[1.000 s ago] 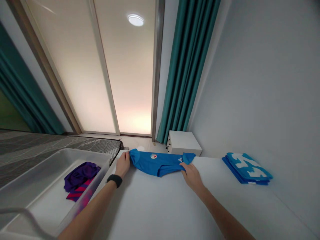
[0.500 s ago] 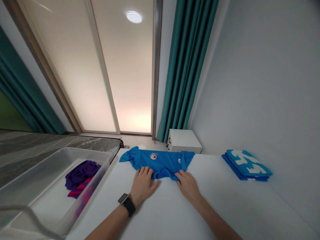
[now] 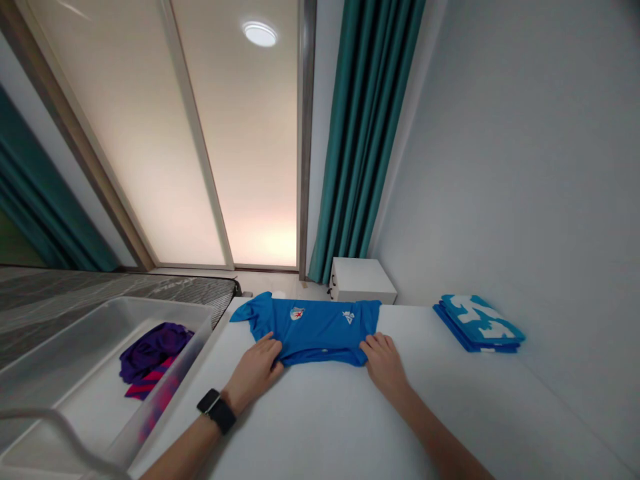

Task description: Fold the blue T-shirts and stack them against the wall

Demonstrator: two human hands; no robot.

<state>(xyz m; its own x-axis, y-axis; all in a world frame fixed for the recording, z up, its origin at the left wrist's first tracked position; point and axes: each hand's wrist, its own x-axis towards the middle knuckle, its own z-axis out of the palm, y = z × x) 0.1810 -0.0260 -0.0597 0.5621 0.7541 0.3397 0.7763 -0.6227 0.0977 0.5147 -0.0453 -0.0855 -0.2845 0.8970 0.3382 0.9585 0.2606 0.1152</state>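
A blue shirt (image 3: 315, 325) with small badges lies spread on the white table (image 3: 350, 427), its far edge at the table's back. My left hand (image 3: 253, 372), a dark watch on its wrist, pinches the shirt's near left corner. My right hand (image 3: 383, 361) grips the near right corner. Both hands rest on the tabletop with the near hem stretched straight between them.
A folded blue-and-white garment (image 3: 477, 322) lies at the right by the wall. A clear plastic bin (image 3: 90, 373) on the left holds purple and pink clothes (image 3: 150, 350). Beyond the table stand a small white cabinet (image 3: 361, 280) and teal curtains (image 3: 363, 133).
My left hand left the shirt's far left sleeve and came to the near hem. Both hands moved apart along the hem, and the shirt now lies flatter and wider.
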